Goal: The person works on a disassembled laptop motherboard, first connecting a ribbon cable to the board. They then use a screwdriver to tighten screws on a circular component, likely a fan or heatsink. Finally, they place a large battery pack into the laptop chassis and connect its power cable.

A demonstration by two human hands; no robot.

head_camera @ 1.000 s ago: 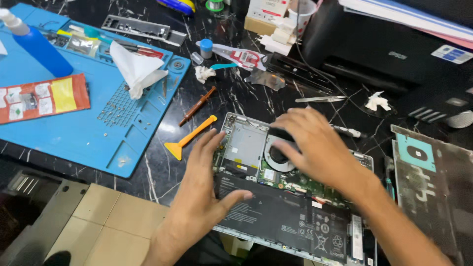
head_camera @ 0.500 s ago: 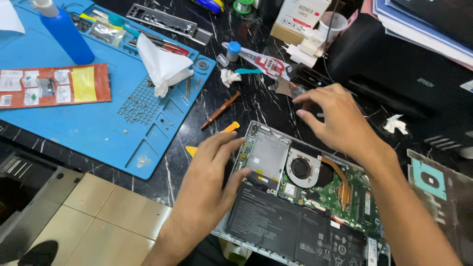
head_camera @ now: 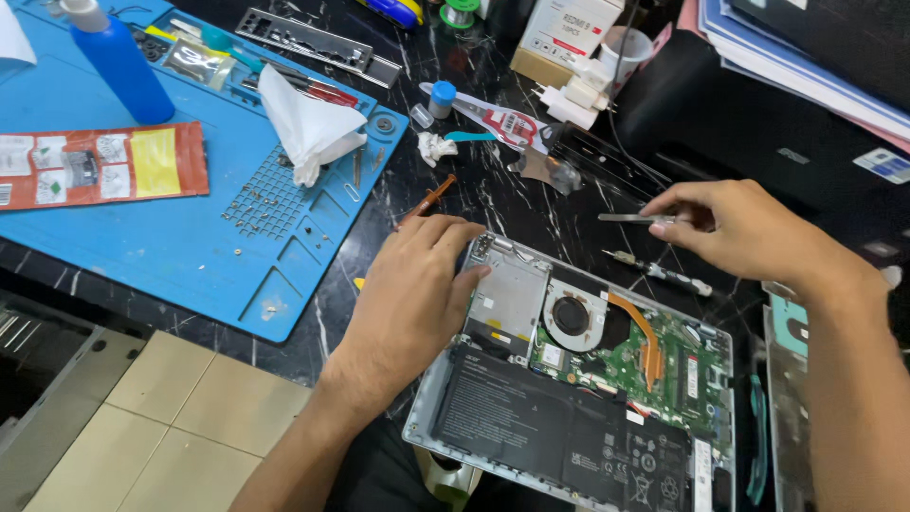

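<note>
The scene is bright and evenly lit, and the light seems to come from above. Shadows are soft and short; a weak one lies under the left hand point(head_camera: 408, 303) on the dark marble table point(head_camera: 531, 204). The polished table shows small pale reflections, and the blue mat point(head_camera: 142, 246) has a mild sheen. Focus is good in the centre. The right hand point(head_camera: 749, 232) looks a little soft. Straight lines bend slightly near the edges.
</note>
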